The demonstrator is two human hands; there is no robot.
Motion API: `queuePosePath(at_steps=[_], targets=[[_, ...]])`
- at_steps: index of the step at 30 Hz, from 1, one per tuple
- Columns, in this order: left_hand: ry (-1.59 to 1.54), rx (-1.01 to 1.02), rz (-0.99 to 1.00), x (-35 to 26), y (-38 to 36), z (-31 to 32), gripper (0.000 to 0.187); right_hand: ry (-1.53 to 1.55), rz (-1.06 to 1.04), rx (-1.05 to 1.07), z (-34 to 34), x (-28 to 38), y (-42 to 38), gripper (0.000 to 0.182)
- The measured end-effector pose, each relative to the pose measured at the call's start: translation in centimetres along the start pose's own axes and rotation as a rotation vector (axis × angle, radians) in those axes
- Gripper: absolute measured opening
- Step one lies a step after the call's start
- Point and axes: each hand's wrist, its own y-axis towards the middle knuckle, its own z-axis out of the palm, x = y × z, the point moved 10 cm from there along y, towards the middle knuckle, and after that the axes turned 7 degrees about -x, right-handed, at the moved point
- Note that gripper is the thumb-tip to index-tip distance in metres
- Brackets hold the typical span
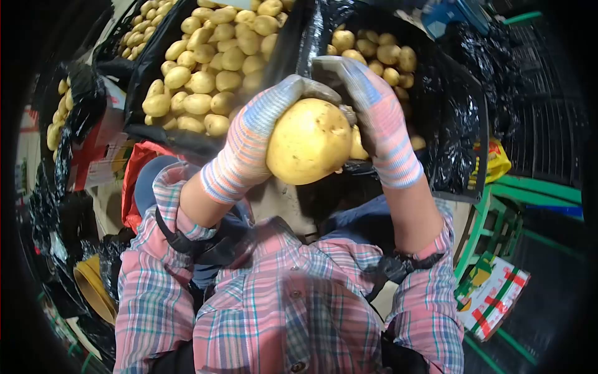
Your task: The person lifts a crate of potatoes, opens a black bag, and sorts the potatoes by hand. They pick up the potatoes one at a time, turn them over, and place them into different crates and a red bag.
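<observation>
A large yellow potato (308, 142) is held up in front of my chest. My left hand (258, 128), in a striped glove, is wrapped round its left and upper side. My right hand (377, 112), gloved too, is curved at the upper right; its fingertips meet those of the left hand above the potato. Part of a smaller potato (357, 144) shows between the large one and my right palm; whether the right hand grips it cannot be made out. Behind the hands are a full box of potatoes (202, 81) and a black-lined box (458, 124) with more potatoes.
Further potatoes (146, 25) lie at the upper left, others (59, 118) at the far left. A red bag (140, 181) is beside my left forearm. On the right are a green frame (476, 237), a yellow packet (497, 161) and a taped carton (495, 296).
</observation>
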Motion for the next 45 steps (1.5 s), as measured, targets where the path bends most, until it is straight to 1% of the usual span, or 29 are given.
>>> queuePosePath(at_steps=[1,3,4,7,9,11,12,14,16,17,19,20,21,23,25,27,28,29,31,32,35,36,37,39,40,41,43,44,45], targets=[[0.027,-0.052,0.005,-0.2,0.1,-0.8,0.044,-0.146,-0.021,0.036,0.0,3.1,0.0,0.025],[-0.013,-0.049,0.013,-0.2,0.2,-1.2,0.041,-0.039,0.132,-0.034,-0.3,4.0,-0.6,0.020],[-0.002,-0.086,0.026,-0.6,0.1,-1.5,0.039,-0.062,-0.048,-0.030,-0.5,5.1,-0.6,0.018],[0.006,-0.128,0.082,-0.5,0.2,-2.9,0.034,-0.065,-0.230,0.015,0.0,6.8,-1.5,0.017],[-0.124,0.028,0.127,-0.4,0.3,-2.6,0.037,-0.025,-0.214,0.022,0.3,6.5,-1.9,0.017],[-0.235,0.107,0.046,0.9,0.7,-3.1,0.034,0.011,-0.241,0.030,0.4,6.8,-1.9,0.020],[-0.347,0.026,-0.070,2.4,1.0,-4.0,0.035,0.008,-0.243,0.034,0.6,7.0,-1.9,0.020],[-0.459,-0.055,-0.183,4.3,1.1,-4.9,0.041,-0.157,-0.247,0.068,1.9,7.4,-2.2,0.041],[0.071,-0.223,-0.018,3.8,1.0,-7.1,0.064,-0.213,-0.121,0.127,3.4,5.9,-3.0,0.057],[0.071,-0.220,-0.023,3.9,0.8,-7.0,0.064,-0.215,-0.117,0.123,3.7,5.5,-3.2,0.057],[0.391,-0.128,0.115,2.5,0.2,-5.9,0.081,0.058,0.056,0.070,3.4,3.8,-3.1,0.057],[0.967,0.007,0.514,0.5,-0.3,-3.5,0.083,0.192,0.137,0.062,3.3,3.5,-3.1,0.060],[0.969,0.009,0.516,0.5,-0.5,-3.2,0.083,0.193,0.135,0.059,3.0,3.7,-2.8,0.060],[0.510,-0.079,0.173,2.4,-0.2,-5.0,0.082,0.148,0.244,0.068,2.7,2.7,-2.6,0.060],[0.605,-0.082,0.232,1.5,-0.3,-4.4,0.073,0.141,0.221,0.066,3.0,3.1,-2.9,0.059],[0.137,-0.193,0.095,1.9,0.0,-4.9,0.053,-0.081,0.019,0.055,3.5,5.1,-3.0,0.057],[-0.336,-0.111,-0.094,3.8,0.7,-4.5,0.037,-0.095,-0.019,0.041,3.3,4.7,-3.1,0.056],[-0.336,-0.108,-0.097,3.8,0.6,-4.3,0.037,-0.098,-0.018,0.038,3.2,4.5,-3.0,0.056],[-0.328,-0.164,-0.050,2.9,0.6,-4.2,0.033,0.201,0.121,-0.013,2.7,3.3,-2.7,0.039],[-0.516,-0.181,-0.156,3.2,0.1,-3.4,0.032,0.298,0.158,-0.020,2.4,2.9,-2.7,0.037],[-0.529,-0.264,-0.209,3.6,-0.1,-3.8,0.032,0.232,0.168,0.019,2.5,2.8,-2.4,0.036],[-0.571,-0.131,-0.158,2.8,0.1,-3.3,0.032,0.242,0.202,-0.001,2.6,2.9,-2.7,0.037],[-0.573,-0.130,-0.158,3.0,0.0,-3.0,0.032,0.240,0.203,0.000,2.6,2.8,-2.7,0.037],[-0.105,-0.261,0.152,0.5,-0.5,-4.1,0.035,0.022,0.004,0.030,2.6,4.1,-2.5,0.049],[0.126,-0.348,0.146,1.3,0.0,-6.0,0.037,0.157,0.157,0.054,2.3,2.9,-2.2,0.049],[0.130,-0.345,0.149,1.2,0.0,-6.1,0.037,0.158,0.153,0.050,2.1,3.4,-2.0,0.049],[-0.072,-0.059,0.071,1.0,0.2,-3.2,0.035,0.293,0.306,0.025,1.9,2.9,-2.2,0.051],[-0.447,0.161,-0.043,0.5,0.0,-0.8,0.034,0.387,0.333,0.006,1.8,2.5,-2.4,0.049],[-0.446,0.159,-0.041,0.4,-0.1,-0.6,0.034,0.390,0.332,0.008,2.0,2.6,-2.5,0.049]])
